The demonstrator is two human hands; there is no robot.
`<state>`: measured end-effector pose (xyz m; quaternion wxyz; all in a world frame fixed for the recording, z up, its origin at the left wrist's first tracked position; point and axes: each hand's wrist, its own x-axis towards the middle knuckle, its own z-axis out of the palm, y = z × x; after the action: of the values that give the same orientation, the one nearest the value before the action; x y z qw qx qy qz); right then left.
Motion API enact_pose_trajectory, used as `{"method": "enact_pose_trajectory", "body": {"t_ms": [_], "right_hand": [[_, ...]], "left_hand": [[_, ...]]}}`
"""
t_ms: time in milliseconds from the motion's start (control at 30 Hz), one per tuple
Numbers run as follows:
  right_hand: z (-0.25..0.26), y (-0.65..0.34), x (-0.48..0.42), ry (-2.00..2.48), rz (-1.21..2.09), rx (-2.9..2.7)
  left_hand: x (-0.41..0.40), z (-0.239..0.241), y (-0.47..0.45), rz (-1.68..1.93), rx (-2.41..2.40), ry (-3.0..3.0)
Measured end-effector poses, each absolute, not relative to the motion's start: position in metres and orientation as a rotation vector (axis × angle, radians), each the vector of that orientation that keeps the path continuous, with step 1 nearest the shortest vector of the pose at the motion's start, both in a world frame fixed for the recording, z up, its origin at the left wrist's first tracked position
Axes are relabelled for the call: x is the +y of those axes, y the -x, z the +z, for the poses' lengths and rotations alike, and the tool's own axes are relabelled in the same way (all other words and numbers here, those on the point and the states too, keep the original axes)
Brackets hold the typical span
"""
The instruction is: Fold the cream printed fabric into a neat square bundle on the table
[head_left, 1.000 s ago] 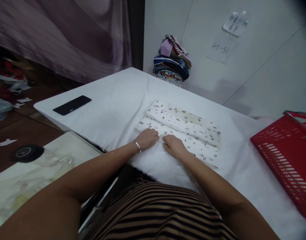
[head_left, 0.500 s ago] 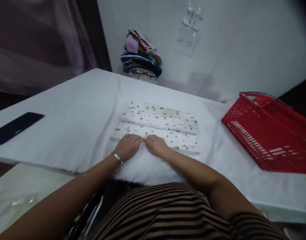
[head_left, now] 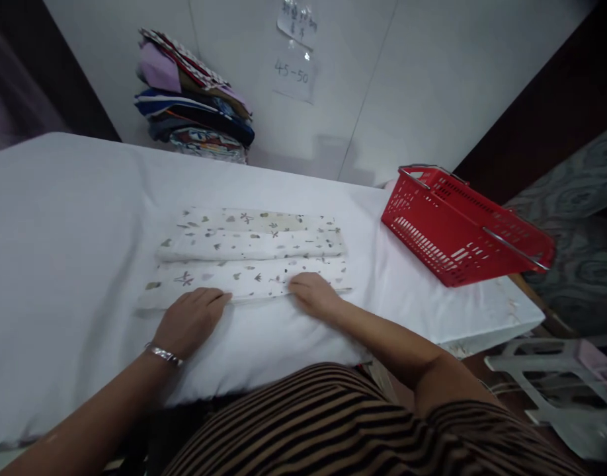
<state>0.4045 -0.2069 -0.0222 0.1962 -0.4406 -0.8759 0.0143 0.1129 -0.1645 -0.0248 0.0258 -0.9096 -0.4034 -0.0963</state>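
Note:
A white printed cloth (head_left: 264,248) lies folded on the white-covered table, with small plants, hearts and bows across it. A raised fold runs along its middle. My left hand (head_left: 192,324), with a silver bracelet at the wrist, is closed on the cloth's near edge, left of centre. Further right along that same edge, my right hand (head_left: 313,295) has its fingers curled together on the fabric. The thumbs and the undersides of both hands are mostly hidden.
A red plastic basket (head_left: 447,228) with metal handles stands on the table (head_left: 403,304) to the right. Against the wall is a stack of folded fabrics (head_left: 194,99). Paper signs (head_left: 293,73) hang on the wall. A pale plastic stool (head_left: 556,377) is at lower right.
My hands have moved apart along the near edge, the left one going left and the right one right. The view has turned right, and the dark phone has left it.

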Motion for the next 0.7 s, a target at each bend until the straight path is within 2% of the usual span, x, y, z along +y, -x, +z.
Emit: {"method": "enact_pose_trajectory", "body": {"t_ms": [167,300,367,433,600,700], "right_hand": [[-0.006,-0.497,-0.245,1.864,0.183,-1.84],[0.001,-0.519,-0.255,2.208,0.777,-1.409],[0.001,-0.517,-0.252,2.244,1.025,-1.297],[0.0,-0.513,-0.246,2.245,1.132,-1.218],[0.001,-0.508,-0.237,2.192,1.22,-1.101],[0.009,-0.51,-0.231,2.002,1.225,-1.042]], "left_hand": [[-0.16,-0.032,-0.112,-0.345,-1.201,2.825],[-0.16,-0.032,-0.112,-0.407,-1.174,2.82],[-0.16,-0.031,-0.112,-0.441,-1.183,2.829],[-0.16,-0.031,-0.111,-0.467,-1.188,2.847],[-0.16,-0.034,-0.11,-0.48,-1.182,2.836],[-0.159,-0.036,-0.11,-0.494,-1.177,2.833]]}}
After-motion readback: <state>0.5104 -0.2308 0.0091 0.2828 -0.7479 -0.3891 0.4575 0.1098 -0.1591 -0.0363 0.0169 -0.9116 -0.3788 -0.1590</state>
